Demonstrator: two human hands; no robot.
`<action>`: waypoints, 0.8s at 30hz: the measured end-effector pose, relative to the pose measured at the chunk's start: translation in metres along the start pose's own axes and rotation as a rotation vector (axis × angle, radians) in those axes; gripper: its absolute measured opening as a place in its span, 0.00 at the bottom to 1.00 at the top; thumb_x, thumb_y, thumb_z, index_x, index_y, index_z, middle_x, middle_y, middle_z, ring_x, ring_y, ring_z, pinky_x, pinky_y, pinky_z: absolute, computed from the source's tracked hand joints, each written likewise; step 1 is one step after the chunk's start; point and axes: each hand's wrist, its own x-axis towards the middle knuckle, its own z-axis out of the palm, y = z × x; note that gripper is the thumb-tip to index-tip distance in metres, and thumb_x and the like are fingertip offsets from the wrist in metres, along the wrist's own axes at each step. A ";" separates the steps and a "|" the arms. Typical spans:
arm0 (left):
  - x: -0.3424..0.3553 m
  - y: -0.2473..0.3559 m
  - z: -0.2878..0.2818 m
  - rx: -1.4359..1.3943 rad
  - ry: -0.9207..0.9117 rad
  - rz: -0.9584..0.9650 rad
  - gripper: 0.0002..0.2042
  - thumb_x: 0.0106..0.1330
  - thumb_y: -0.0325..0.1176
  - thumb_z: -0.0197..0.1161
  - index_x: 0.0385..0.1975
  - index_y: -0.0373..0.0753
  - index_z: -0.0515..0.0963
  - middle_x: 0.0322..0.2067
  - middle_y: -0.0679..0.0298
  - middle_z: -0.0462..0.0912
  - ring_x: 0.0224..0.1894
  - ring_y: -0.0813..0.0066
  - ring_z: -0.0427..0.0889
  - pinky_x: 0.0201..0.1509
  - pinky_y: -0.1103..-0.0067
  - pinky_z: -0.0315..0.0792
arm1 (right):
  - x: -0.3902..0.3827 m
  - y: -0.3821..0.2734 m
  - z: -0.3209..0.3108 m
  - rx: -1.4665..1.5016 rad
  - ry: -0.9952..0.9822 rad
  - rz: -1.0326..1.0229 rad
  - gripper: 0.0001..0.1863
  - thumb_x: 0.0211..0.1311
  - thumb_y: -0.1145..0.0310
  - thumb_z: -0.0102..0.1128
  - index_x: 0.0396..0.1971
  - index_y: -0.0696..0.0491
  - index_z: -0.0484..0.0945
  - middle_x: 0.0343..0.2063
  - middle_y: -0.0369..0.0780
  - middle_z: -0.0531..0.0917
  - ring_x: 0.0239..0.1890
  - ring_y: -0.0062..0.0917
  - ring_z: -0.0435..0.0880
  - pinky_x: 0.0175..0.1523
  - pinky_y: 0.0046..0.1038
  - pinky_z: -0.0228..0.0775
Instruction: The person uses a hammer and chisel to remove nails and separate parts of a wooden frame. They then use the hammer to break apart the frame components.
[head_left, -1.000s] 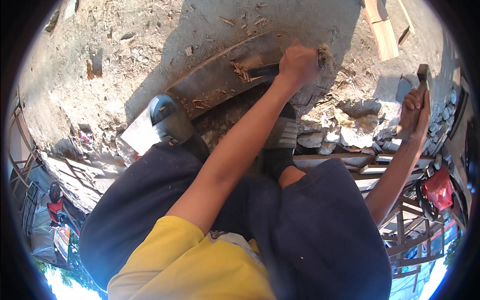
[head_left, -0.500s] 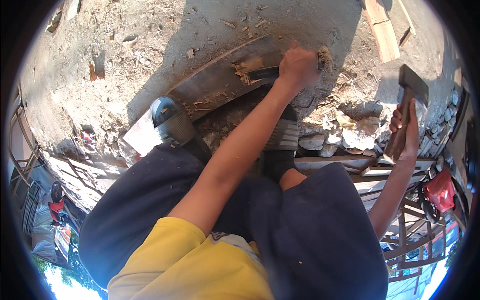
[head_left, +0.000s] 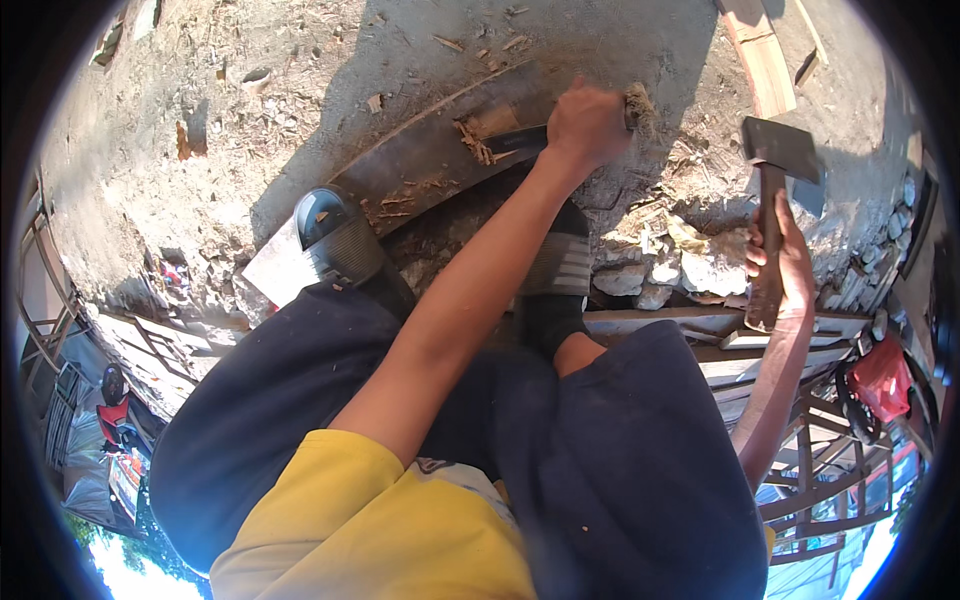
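My left hand is closed on a dark, bar-like tool with a pale, frayed end beside my fingers. The tool lies over a long dark plank, near wood splinters. At the right, my right hand grips the wooden handle of a hammer, whose dark, blocky head is raised at the far end of the handle. My sandalled feet rest either side of my left forearm, just below the plank.
Dusty ground with chips surrounds the plank. Pale wood boards lie at the upper right, broken stones along a ledge at the right. Timber lengths, a red bag and wooden frames are at the right rim; more frames and clutter at the left rim.
My right hand has swung the hammer leftward, toward my left hand, and its head has turned to show more of its side. My left hand stays on the tool, shifted only slightly.
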 end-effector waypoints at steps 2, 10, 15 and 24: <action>0.002 -0.003 -0.002 0.018 0.013 -0.019 0.12 0.47 0.39 0.62 0.28 0.39 0.81 0.24 0.50 0.81 0.33 0.51 0.82 0.47 0.63 0.75 | 0.016 -0.011 -0.056 0.182 0.123 -0.154 0.20 0.65 0.44 0.51 0.30 0.47 0.71 0.15 0.28 0.66 0.14 0.11 0.66 0.15 0.17 0.61; 0.000 0.005 -0.003 -0.033 0.011 -0.011 0.13 0.48 0.40 0.62 0.30 0.39 0.81 0.26 0.50 0.82 0.33 0.50 0.82 0.40 0.63 0.76 | 0.029 0.035 0.080 -0.147 0.062 -0.026 0.22 0.67 0.47 0.48 0.28 0.53 0.70 0.16 0.34 0.71 0.16 0.18 0.70 0.21 0.23 0.65; -0.001 -0.005 0.003 0.044 -0.014 0.055 0.12 0.48 0.39 0.62 0.29 0.38 0.81 0.25 0.50 0.82 0.32 0.50 0.82 0.40 0.62 0.76 | -0.005 0.013 0.043 0.024 -0.056 0.105 0.23 0.65 0.44 0.51 0.31 0.52 0.69 0.15 0.31 0.69 0.12 0.13 0.66 0.15 0.17 0.60; -0.001 0.003 0.002 0.055 -0.067 0.052 0.13 0.47 0.40 0.64 0.28 0.37 0.81 0.23 0.51 0.82 0.32 0.51 0.82 0.45 0.63 0.75 | 0.052 -0.015 -0.050 0.397 0.278 -0.395 0.23 0.66 0.46 0.51 0.29 0.53 0.66 0.18 0.34 0.68 0.19 0.17 0.68 0.24 0.21 0.64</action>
